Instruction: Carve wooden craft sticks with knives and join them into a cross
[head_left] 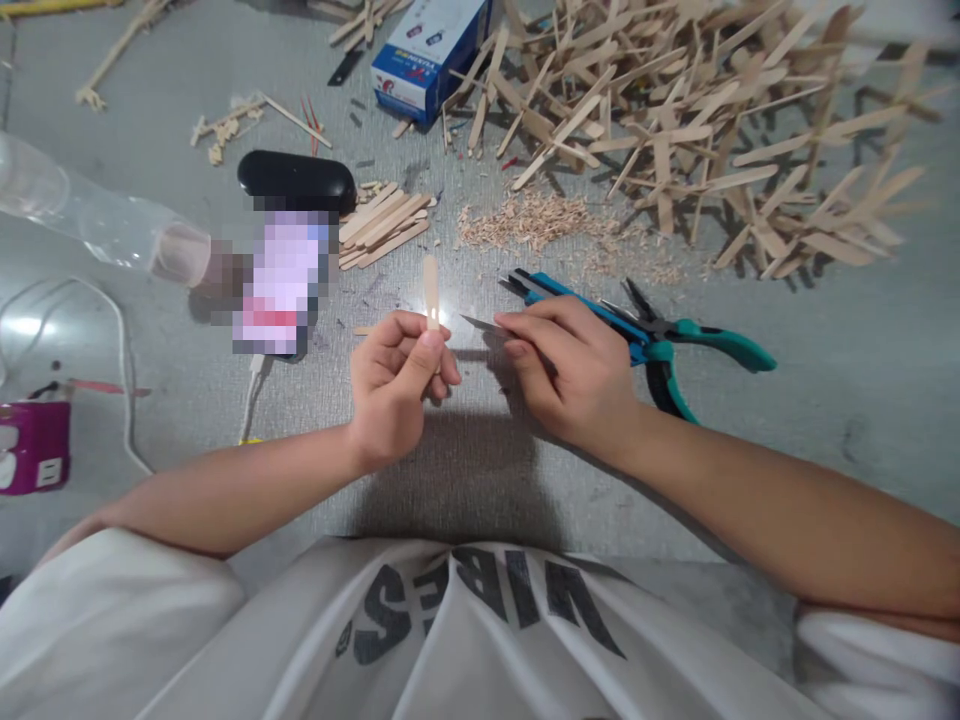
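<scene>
My left hand [401, 385] pinches a wooden popsicle stick [430, 282] upright between thumb and fingers; a small pale slot shows in it just above my thumb. Opposite, my right hand [574, 370] is closed on a thin pointed blade [481, 323], its tip directed left at the stick with a small gap between them. My palm hides the blade's other end. Behind my right hand lie a blue-bodied tool [536, 287] and pliers with teal handles [720, 342], both partly covered by the hand.
Wood shavings [536, 222] lie beyond my hands, before a big heap of sticks [675, 110]. A blue-and-white box [429, 60], a small stack of sticks [386, 225], a black case [296, 180], a phone [281, 275], clear plastic cups [97, 215] and a purple block [34, 447] stand leftward.
</scene>
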